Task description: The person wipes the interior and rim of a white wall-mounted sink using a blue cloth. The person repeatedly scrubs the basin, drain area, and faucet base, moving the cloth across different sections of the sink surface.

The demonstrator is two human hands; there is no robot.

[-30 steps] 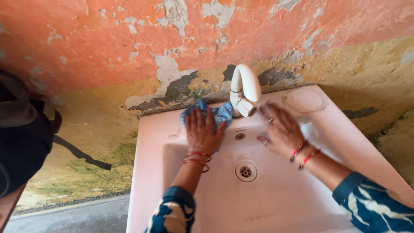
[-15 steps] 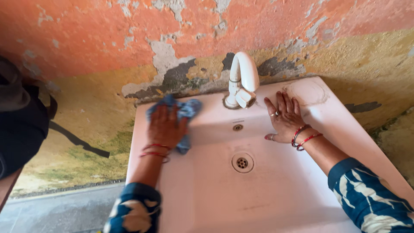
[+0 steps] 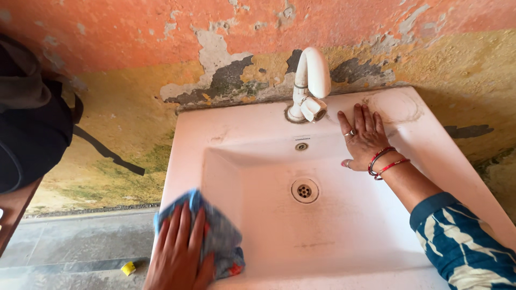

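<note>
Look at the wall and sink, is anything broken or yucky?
Yes. The wall behind the tap is damaged: paint has peeled off in patches, showing grey underneath. The sink has a dirty ring mark at its back right corner.
</note>
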